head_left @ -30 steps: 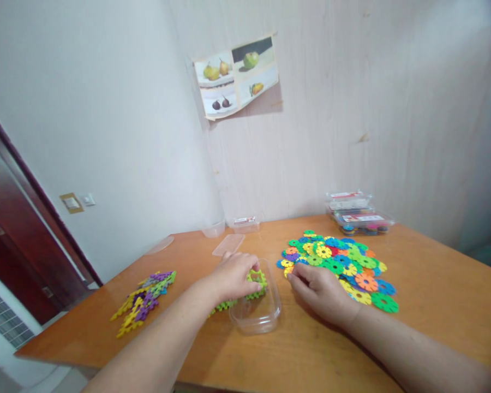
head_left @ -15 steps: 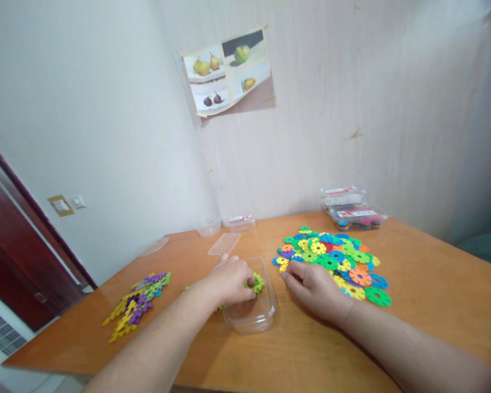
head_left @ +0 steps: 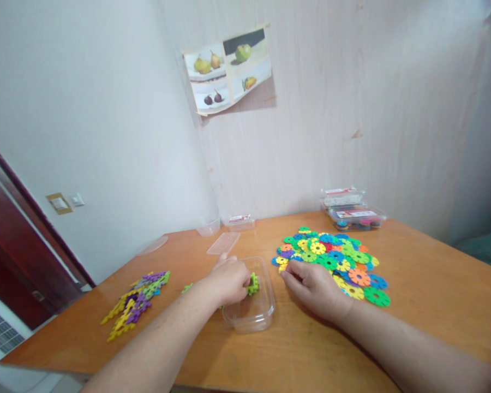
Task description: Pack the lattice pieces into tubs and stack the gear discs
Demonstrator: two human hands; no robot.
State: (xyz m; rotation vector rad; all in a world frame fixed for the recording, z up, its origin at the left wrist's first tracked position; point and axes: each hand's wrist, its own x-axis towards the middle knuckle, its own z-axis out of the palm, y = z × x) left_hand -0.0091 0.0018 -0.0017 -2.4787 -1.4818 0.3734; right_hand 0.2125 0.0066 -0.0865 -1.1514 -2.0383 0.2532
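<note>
My left hand (head_left: 231,279) reaches over a clear plastic box (head_left: 265,314), its fingers closed on a green toothed building piece (head_left: 252,285). Part of that piece is covered by the fingers. Another bit of green (head_left: 187,287) shows on the table behind my left forearm. Curled in on itself, my right hand (head_left: 313,286) rests on the table to the right of the box. It lies against the near left edge of a pile of colourful notched plastic discs (head_left: 329,262). Whatever its fingers may hold is hidden.
Purple, yellow and green toothed pieces (head_left: 137,303) lie at the left of the wooden table (head_left: 311,349). Toward the wall are a flat clear lid (head_left: 223,243), a clear tub (head_left: 208,227) and a small labelled box (head_left: 240,221). Filled clear boxes (head_left: 355,213) are stacked at the back right.
The green piece in my left hand has shifted slightly and turned, and less of it shows past the fingers. My right hand has stayed in place.
</note>
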